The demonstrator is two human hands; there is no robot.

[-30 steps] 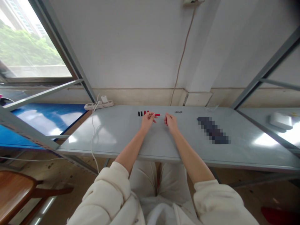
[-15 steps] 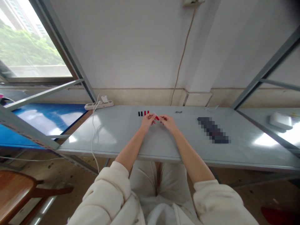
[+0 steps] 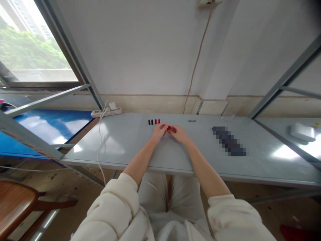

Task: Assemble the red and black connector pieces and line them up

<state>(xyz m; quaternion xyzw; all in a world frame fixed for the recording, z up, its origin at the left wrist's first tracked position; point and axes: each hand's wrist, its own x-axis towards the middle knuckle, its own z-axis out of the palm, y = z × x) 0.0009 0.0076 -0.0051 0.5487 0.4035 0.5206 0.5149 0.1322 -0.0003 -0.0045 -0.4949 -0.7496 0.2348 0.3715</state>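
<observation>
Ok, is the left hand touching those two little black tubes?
Apart. The head view shows a bit of gray table between the left hand and the black tubes.

2 puffy cream sleeves (image 3: 112,204) ending above bare forearms, pale trousers (image 3: 155,190), apparently a matching cream jacket front (image 3: 144,224)
</observation>
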